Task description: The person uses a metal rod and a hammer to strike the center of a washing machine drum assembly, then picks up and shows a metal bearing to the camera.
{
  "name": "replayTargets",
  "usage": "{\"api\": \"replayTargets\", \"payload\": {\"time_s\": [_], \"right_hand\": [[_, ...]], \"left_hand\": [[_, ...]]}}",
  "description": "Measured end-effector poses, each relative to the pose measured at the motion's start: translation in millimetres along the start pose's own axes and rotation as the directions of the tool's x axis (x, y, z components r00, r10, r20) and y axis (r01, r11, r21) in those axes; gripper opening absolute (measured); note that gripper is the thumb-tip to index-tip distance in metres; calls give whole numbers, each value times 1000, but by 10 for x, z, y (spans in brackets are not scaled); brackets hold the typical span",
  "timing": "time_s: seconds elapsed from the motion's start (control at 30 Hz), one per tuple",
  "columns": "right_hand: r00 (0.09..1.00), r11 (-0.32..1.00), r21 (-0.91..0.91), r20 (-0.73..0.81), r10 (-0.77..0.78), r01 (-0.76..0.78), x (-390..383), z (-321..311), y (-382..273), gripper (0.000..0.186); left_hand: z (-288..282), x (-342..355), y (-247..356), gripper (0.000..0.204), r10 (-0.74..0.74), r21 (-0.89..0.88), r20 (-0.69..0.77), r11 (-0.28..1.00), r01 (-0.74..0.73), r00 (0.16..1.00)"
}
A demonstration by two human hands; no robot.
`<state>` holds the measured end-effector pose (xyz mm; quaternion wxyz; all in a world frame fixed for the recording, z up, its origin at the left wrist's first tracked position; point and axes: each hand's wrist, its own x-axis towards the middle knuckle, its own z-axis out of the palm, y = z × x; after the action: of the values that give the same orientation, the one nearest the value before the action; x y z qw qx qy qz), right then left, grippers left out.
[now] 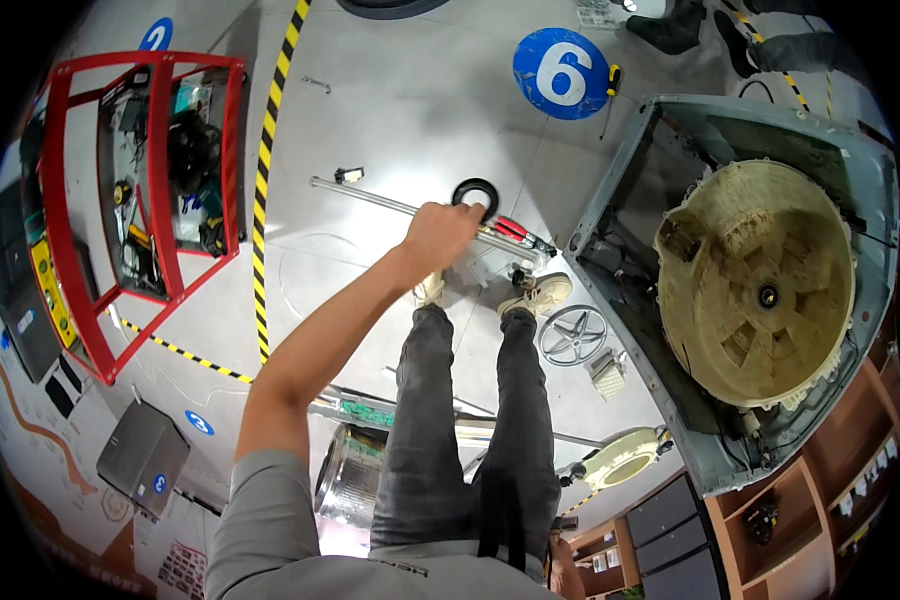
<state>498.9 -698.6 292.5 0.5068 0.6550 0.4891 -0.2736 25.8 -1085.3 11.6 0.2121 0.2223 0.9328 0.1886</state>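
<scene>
The black ring (461,192) is just beyond the fingertips of the left grip (445,235), away from the body and slightly to the person's right. It shows its open middle upward; being round, it has no long axis. The left arm is the nearer one, stretched out over the floor (370,120). This left grip looks closed, its fingers on the near rim of the ring; the finger undersides are hidden, so I cannot tell how firmly it holds.

Beneath the grip pass long metal rods (365,195). Their one end points to the floor's edge by the red rack (158,150), the other comes near the grey housing (720,460) with the pale round tub (715,275) in it. If the hand also touches the rods, I cannot tell. The red-handled tool (511,229) is just right of the hand.

The right grip (565,570) is low beside the waist, toward the floor's edge with the wooden shelves (785,535). It is partly hidden, and I cannot tell whether it is open or closed.
</scene>
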Motion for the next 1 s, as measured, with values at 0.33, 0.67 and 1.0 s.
{"api": "replayTargets", "payload": {"time_s": [0.33, 0.67, 1.0], "right_hand": [[964, 967, 87, -95, 247, -239, 552, 167, 469, 34], [990, 956, 261, 17, 137, -136, -35, 224, 44, 27], [1000, 895, 444, -9, -28, 30, -241, 255, 393, 36]], "left_hand": [[923, 1392, -1290, 21, -333, 174, -26, 927, 333, 942], [824, -102, -454, 21, -337, -52, 267, 930, 363, 903], [29, -2770, 659, 36, -587, -204, 346, 715, 669, 732]]}}
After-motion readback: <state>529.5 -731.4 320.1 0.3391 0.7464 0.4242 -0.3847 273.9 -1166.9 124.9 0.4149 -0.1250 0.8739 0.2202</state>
